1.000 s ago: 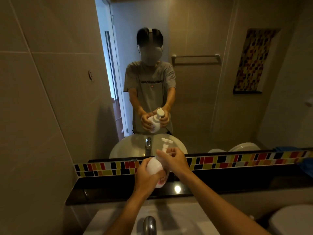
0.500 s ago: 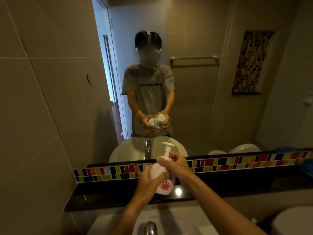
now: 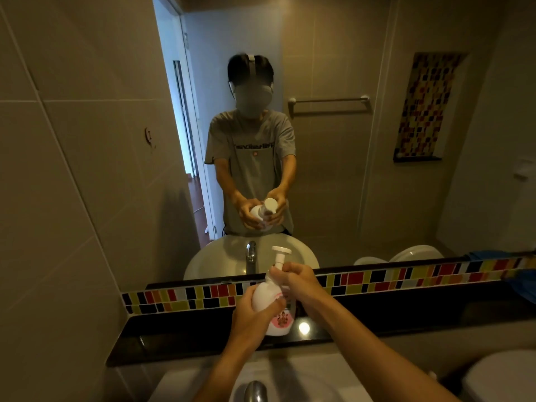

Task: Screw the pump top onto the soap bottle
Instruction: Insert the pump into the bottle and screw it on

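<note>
A person stands before a bathroom mirror, holding a rounded white plastic soap bottle with a pink label (image 3: pixel 271 307) above a glossy black counter ledge (image 3: pixel 179 335). The left hand (image 3: pixel 253 317) is wrapped around the bottle's body, while the right hand (image 3: pixel 298 281) pinches the collar of the white pump top (image 3: pixel 280 256) at the neck. The turn will likely go best with the bottle held steady, the pump upright, and only the collar twisted until snug.
</note>
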A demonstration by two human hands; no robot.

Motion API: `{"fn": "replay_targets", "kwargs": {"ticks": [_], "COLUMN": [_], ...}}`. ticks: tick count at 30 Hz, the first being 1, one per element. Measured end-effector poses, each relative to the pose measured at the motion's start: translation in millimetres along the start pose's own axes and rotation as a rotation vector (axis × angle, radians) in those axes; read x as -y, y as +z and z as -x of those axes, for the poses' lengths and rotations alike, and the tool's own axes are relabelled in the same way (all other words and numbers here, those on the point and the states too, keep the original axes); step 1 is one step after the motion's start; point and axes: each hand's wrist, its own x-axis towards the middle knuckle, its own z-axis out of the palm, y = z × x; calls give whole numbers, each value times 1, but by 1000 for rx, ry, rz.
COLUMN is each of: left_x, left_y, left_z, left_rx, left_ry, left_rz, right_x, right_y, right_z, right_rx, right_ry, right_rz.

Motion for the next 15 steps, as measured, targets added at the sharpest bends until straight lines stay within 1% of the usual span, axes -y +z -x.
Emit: {"fn": "replay_targets", "kwargs": {"ticks": [2, 4, 6, 7, 8, 9, 11, 12, 13, 15], "left_x": [-3, -7, -9, -9, -11, -11, -9, -7, -6, -7], "left_y": [-9, -18, -22, -21, -18, -15, -8, -4, 0, 9], "left_z": [0, 3, 4, 4, 4, 3, 2, 2, 3, 9], "left_rx": [108, 197, 227, 213, 193, 162, 59, -3, -61, -135], "left_ry": [-106, -228, -297, -291, -256, -199, -53, 8, 53, 98], "left_rz": [161, 329, 375, 355, 319, 260, 62, -34, -106, -178], "right_x": [5, 7, 5, 5, 5, 5, 7, 6, 4, 1], "right_y": [-5, -10, -14, -13, -12, -10, -4, -2, 0, 2], "right_z": [3, 7, 6, 5, 3, 2, 1, 0, 0, 1], "right_rx": [101, 206, 280, 296, 284, 248, 118, 64, 28, 11], "right_ry": [35, 79, 123, 140, 147, 137, 82, 58, 47, 28], "right_rz": [-24, -119, -259, -312, -327, -283, -81, -24, -29, -61]}}
